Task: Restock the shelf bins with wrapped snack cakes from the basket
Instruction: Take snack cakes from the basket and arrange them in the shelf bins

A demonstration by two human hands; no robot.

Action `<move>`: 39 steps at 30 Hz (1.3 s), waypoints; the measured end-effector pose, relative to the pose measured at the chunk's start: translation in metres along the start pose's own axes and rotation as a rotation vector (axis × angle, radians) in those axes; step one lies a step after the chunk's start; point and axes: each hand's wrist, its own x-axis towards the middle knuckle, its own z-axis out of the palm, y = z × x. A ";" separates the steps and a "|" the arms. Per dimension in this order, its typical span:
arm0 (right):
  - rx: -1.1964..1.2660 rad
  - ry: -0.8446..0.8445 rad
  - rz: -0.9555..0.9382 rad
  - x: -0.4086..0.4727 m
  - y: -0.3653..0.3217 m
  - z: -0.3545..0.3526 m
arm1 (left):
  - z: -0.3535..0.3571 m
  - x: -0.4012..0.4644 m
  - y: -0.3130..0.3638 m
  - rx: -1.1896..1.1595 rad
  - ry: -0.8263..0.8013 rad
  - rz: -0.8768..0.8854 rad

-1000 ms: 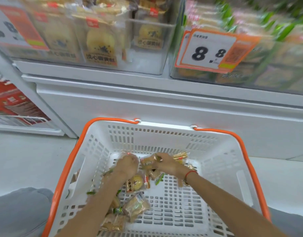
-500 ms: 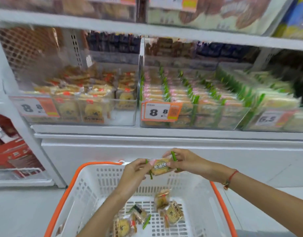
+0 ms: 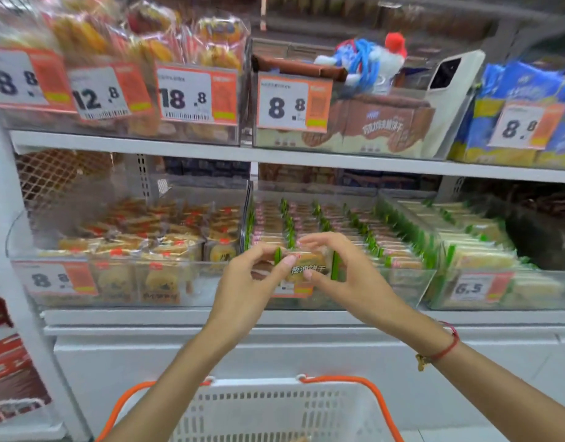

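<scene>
A wrapped snack cake (image 3: 308, 263) with green-edged ends is held up between both hands at the front of the middle clear bin (image 3: 412, 282). My left hand (image 3: 247, 282) pinches its left end and my right hand (image 3: 345, 272) pinches its right side with the thumb, the other fingers spread. That bin holds rows of matching green-edged cakes (image 3: 332, 224). The white basket with orange handles (image 3: 275, 413) sits below at the frame's bottom edge; its contents are out of sight.
A clear bin of yellow-cake packets (image 3: 141, 237) stands to the left, another bin of green-edged packs (image 3: 475, 250) to the right. The upper shelf (image 3: 275, 154) carries price-tagged bins, a brown carton (image 3: 380, 122) and a white phone (image 3: 447, 78).
Both hands rose out of the basket with one cake and carried it up to the front of the middle bin. The view tilted upward with them.
</scene>
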 end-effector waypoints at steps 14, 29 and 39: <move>0.108 0.148 0.260 0.095 0.027 -0.017 | -0.048 0.088 -0.037 0.518 0.130 -0.040; 0.004 0.147 0.214 0.248 0.112 0.070 | -0.054 0.110 -0.072 0.084 -0.100 -0.110; -0.273 -0.036 0.100 0.268 0.134 0.062 | -0.053 0.113 -0.076 0.049 -0.095 -0.117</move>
